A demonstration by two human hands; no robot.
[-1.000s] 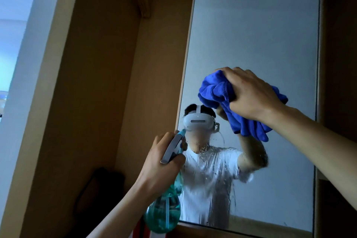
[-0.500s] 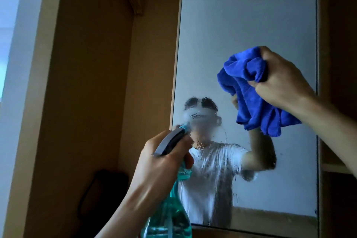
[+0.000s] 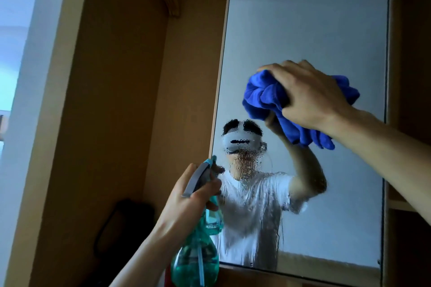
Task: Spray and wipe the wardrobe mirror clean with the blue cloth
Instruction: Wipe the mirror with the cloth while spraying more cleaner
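Note:
The wardrobe mirror (image 3: 303,37) fills the right half of the view, with wet spray droplets and runs over its lower middle. My right hand (image 3: 310,95) grips a bunched blue cloth (image 3: 265,98) and holds it against the glass, right of centre. My left hand (image 3: 189,200) grips a teal spray bottle (image 3: 198,261) by its grey trigger head, nozzle pointing at the mirror's lower left edge. The mirror reflects a person in a white shirt.
A wooden wardrobe side panel (image 3: 112,100) stands left of the mirror, with a dark object (image 3: 123,223) low in the recess. A wooden frame and shelf (image 3: 401,205) border the mirror on the right. A pale wall (image 3: 21,53) lies far left.
My right hand swung the cloth right and up, then back left and down along the glass. More droplets now cover the reflected head. The bottle stays at the lower left edge.

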